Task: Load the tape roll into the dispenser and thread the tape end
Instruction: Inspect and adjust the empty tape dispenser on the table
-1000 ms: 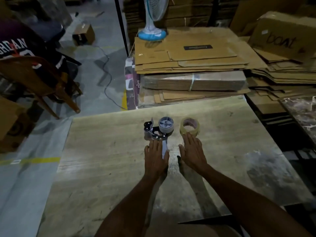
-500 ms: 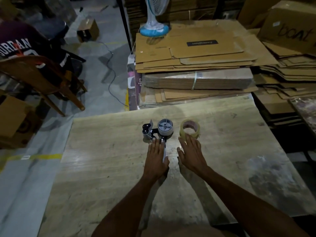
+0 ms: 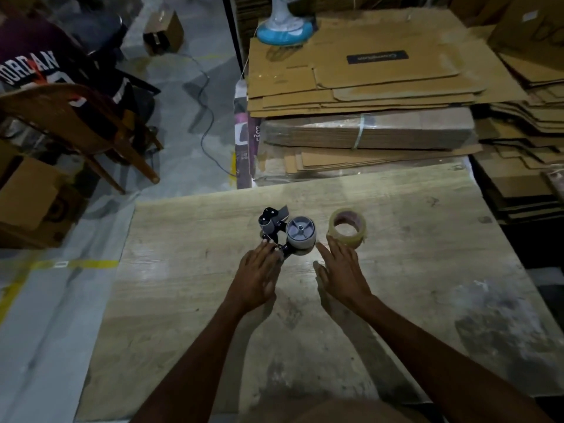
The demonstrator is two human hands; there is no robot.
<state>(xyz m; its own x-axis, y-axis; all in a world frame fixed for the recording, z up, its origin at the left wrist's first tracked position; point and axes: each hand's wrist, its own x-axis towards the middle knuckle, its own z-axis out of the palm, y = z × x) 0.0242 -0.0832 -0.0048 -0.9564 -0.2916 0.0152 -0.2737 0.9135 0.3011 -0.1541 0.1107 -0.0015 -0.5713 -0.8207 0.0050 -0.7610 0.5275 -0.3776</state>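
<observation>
My left hand (image 3: 258, 274) lies flat and open on the table (image 3: 412, 270), palm down, fingers straight and together, holding nothing. Its fingertips (image 3: 268, 247) touch the near end of the dispenser (image 3: 287, 232), or lie just against it, where the dark handle base meets the frame; I cannot tell whether they press on it. The dispenser lies on its side just ahead of that hand, its grey hub (image 3: 300, 232) facing up and bare, its black roller end (image 3: 268, 218) pointing away from me and a little to the left of my fingers.

My right hand (image 3: 343, 270) is also open and empty, palm down, fingers spread slightly, the thumb (image 3: 319, 268) out toward my left hand. Its fingertips (image 3: 335, 244) reach the near edge of the tape roll (image 3: 347, 228), touching it or nearly so. The roll lies flat on the table just ahead of this hand, to the right of the dispenser hub and apart from it by a narrow strip of bare table; it is not on the hub. I cannot make out a loose tape end.

Beyond the far edge of the table, past both hands, flattened cardboard (image 3: 381, 83) is stacked, with 1 fan base (image 3: 285, 30) standing on it. Off to my left a wooden chair (image 3: 76, 123) stands on the floor
</observation>
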